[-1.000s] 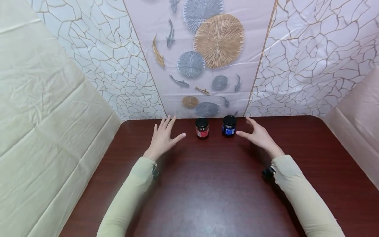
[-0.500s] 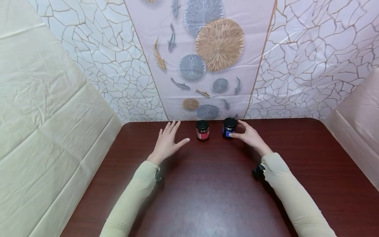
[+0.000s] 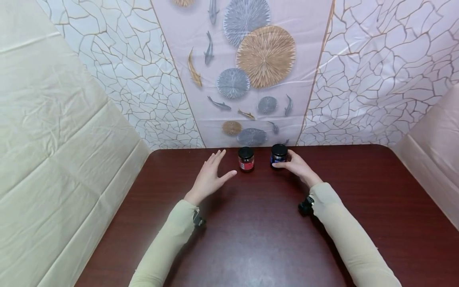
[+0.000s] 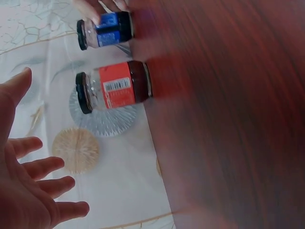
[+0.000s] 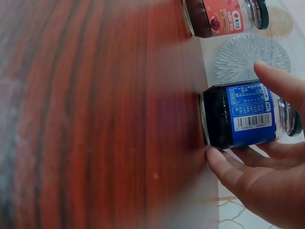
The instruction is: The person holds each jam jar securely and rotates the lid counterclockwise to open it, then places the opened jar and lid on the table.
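Note:
Two glass jars with black lids stand upright near the table's back edge. One has a red label [image 3: 246,166], the other a blue label [image 5: 252,114] and dark contents. My right hand [image 3: 298,167] is curled round the blue-labelled jar, thumb across its near side and fingers on the far side. In the right wrist view the thumb tip looks slightly off the glass, so its contact is unclear. My left hand [image 3: 209,181] hovers left of the red-labelled jar, fingers spread and thumb pointing at it, touching nothing.
The dark red-brown table [image 3: 251,231] spreads in front of both arms. A patterned cloth wall [image 3: 229,111] rises directly behind the jars, and pale cloth walls flank both sides. A small black device [image 3: 306,206] sits at each wrist.
My right hand has moved left, from beside the blue-labelled jar to round it. My left hand has drifted right, closer to the red-labelled jar. Both jars still stand on the table.

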Available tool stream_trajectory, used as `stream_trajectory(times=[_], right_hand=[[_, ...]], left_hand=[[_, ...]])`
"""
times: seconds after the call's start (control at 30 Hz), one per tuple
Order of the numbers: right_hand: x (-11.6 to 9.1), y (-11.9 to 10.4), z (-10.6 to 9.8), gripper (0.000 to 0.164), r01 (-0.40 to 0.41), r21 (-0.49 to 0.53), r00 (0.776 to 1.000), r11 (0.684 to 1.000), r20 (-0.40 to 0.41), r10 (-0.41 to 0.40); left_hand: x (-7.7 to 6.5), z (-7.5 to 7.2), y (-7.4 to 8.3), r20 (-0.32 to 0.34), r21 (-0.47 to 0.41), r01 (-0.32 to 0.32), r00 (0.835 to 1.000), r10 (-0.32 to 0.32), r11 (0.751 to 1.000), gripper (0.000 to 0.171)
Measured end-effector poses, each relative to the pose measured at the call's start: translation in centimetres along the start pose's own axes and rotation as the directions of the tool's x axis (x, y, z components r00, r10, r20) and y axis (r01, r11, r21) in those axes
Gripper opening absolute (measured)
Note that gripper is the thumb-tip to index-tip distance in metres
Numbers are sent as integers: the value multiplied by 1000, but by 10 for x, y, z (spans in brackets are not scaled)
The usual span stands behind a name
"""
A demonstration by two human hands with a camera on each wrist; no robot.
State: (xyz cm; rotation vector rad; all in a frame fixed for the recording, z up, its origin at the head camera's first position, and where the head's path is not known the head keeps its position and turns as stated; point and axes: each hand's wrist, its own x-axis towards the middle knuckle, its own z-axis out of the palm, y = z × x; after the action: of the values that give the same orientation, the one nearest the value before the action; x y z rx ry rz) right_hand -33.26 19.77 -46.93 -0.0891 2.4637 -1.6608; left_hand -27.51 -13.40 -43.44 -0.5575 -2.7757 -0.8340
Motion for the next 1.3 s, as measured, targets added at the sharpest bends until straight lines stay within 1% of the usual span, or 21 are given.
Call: stream_trajectory(times=[0.1,0.2,0.33,0.6,0.93,1.13,1.3], right_hand=[[2,1,1,87,-6,2,1000,1000,-2,6],[3,1,2,88,4,-4,1000,1000,-7,-4],[5,1,5,89,-1,-12,1000,1000,-23,0],[8,0,7,87,-7,-36,999,999,-53,5],[5,-1,8,86,-5,-59,996,998,-93,0],[4,-1,9,80,-5,-56,992,998,-128,-2],[4,-5,7,80,7,-52,986,999,-164,-15]], left_hand=[[-2,1,4,0,-47,12,1000,-12,999,85],[-4,1,7,0,-92,27,1000,-27,995,84],[-7,2,10,-2,-133,34,999,-35,991,82],[-11,5,12,-22,-173,39,999,-43,984,77],[-13,7,14,-23,-211,46,998,-52,976,76],[-13,8,16,-32,-217,39,998,-47,975,75],[-13,8,16,-24,-216,44,998,-50,975,74]])
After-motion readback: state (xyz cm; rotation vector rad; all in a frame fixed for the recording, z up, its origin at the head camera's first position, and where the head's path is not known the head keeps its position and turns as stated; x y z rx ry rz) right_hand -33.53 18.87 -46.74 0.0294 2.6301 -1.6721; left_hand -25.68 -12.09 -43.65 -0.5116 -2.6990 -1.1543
